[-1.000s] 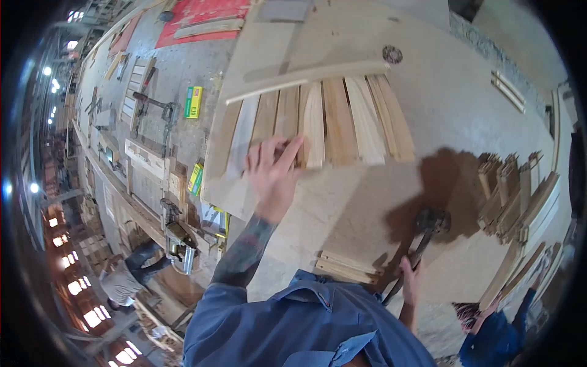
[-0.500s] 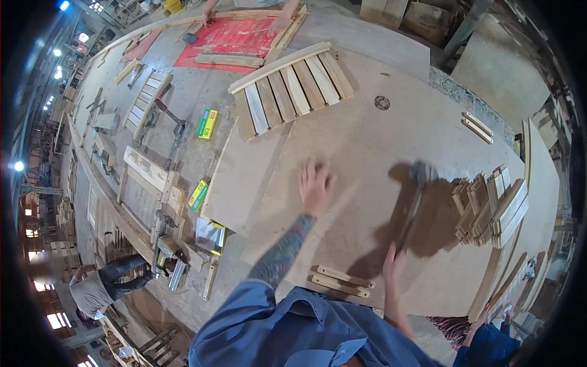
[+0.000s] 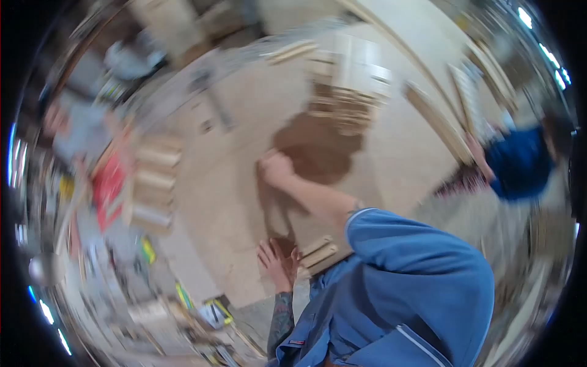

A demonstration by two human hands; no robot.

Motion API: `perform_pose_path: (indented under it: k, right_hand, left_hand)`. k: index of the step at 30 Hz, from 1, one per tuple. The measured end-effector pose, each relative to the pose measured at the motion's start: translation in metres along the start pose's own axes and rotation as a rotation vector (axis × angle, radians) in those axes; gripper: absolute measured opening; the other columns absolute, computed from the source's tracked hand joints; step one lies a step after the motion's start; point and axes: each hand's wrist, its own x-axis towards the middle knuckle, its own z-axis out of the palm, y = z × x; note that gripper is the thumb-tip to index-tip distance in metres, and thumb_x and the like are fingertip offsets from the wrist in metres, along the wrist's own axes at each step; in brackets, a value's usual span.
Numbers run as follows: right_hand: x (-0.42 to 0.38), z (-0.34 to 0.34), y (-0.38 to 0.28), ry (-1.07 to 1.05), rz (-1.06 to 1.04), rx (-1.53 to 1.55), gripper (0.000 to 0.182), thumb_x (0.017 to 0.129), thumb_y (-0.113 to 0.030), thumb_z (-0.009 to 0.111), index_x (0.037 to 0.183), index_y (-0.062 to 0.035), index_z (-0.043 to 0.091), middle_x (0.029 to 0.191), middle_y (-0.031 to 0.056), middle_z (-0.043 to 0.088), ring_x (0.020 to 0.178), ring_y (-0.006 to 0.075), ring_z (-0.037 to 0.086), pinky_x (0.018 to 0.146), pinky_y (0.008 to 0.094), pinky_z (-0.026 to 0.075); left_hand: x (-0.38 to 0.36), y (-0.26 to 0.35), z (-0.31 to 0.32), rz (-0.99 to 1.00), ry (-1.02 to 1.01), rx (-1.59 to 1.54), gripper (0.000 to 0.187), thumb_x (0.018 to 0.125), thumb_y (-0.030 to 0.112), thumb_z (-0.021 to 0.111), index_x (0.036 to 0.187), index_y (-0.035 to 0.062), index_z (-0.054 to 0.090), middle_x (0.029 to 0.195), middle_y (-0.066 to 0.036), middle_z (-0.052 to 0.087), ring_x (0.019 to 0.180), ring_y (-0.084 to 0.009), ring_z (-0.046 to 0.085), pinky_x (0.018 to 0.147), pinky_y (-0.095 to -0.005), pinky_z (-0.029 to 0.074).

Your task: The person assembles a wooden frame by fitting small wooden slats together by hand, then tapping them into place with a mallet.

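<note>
My left hand (image 3: 278,264), with its fingers spread, is low over the board-topped table (image 3: 226,244). Just to its right lie two short wooden strips (image 3: 319,254), close to my body. My right hand (image 3: 277,169) is above the middle of the table, its fingers curled and smeared by motion. A mallet (image 3: 215,104) lies on the board beyond my right hand, apart from it. Past the right hand's shadow stands a stack of grooved wooden pieces (image 3: 345,110).
Two small strips (image 3: 292,52) lie near the far edge. A slatted wooden panel (image 3: 153,183) is at the left, by a red sheet (image 3: 110,189) with another person near it. Long boards (image 3: 437,125) run along the right, near a person in dark blue (image 3: 520,162).
My head has turned right, so the scene has swung left and blurred. The mallet has left my right hand and lies on the board. My left hand has moved toward the near strips.
</note>
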Motion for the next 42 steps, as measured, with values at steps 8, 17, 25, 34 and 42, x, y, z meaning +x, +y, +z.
perform_pose_path:
  k: [8, 17, 25, 34, 42]
  right_hand:
    - [-0.232, -0.043, 0.184, 0.158, -0.227, 0.529, 0.018, 0.079, -0.012, 0.066, 0.097, -0.0149, 0.071, 0.094, 0.0103, 0.065, 0.094, 0.0314, 0.063, 0.080, 0.0460, 0.050]
    - [-0.249, -0.214, 0.549, 0.617, 0.659, -0.476, 0.063, 0.077, -0.019, 0.069, 0.137, -0.0084, 0.052, 0.118, 0.0124, 0.062, 0.117, 0.0328, 0.055, 0.105, 0.0454, 0.040]
    - [-0.305, -0.199, 0.455, 0.060, 0.621, 0.213, 0.060, 0.077, -0.038, 0.076, 0.124, -0.0058, 0.057, 0.100, 0.0207, 0.068, 0.098, 0.0392, 0.066, 0.087, 0.0485, 0.052]
    - [-0.367, -0.190, 0.319, -0.363, 0.255, 0.922, 0.041, 0.090, -0.028, 0.071, 0.123, -0.0044, 0.066, 0.098, 0.0130, 0.073, 0.083, 0.0187, 0.069, 0.075, 0.0335, 0.056]
    - [-0.387, -0.136, 0.321, -0.205, 0.375, 0.635, 0.039, 0.088, -0.024, 0.071, 0.121, -0.0028, 0.066, 0.097, 0.0172, 0.073, 0.083, 0.0242, 0.072, 0.076, 0.0353, 0.056]
  left_hand:
    - [-0.014, 0.045, -0.019, 0.131, -0.311, 0.320, 0.105, 0.082, 0.067, 0.063, 0.146, -0.0121, 0.033, 0.150, -0.034, 0.035, 0.139, -0.0477, 0.035, 0.116, -0.0527, 0.027]
    - [0.009, 0.133, -0.028, 0.073, -0.625, 0.405, 0.079, 0.084, 0.055, 0.068, 0.124, -0.0130, 0.058, 0.132, -0.032, 0.056, 0.126, -0.0444, 0.051, 0.111, -0.0496, 0.035]
    - [0.065, 0.380, 0.027, 0.196, -0.361, -0.348, 0.077, 0.089, 0.057, 0.063, 0.143, 0.0036, 0.050, 0.142, -0.029, 0.049, 0.130, -0.0418, 0.049, 0.109, -0.0468, 0.039]
    - [0.079, 0.285, 0.005, 0.206, -0.238, -0.217, 0.047, 0.077, 0.029, 0.078, 0.114, 0.0084, 0.058, 0.101, -0.018, 0.069, 0.097, -0.0392, 0.066, 0.081, -0.0496, 0.052]
    - [-0.058, 0.007, -0.052, -0.541, 0.052, -0.158, 0.061, 0.082, 0.046, 0.072, 0.126, 0.0073, 0.054, 0.108, -0.023, 0.069, 0.101, -0.0416, 0.066, 0.083, -0.0519, 0.051]
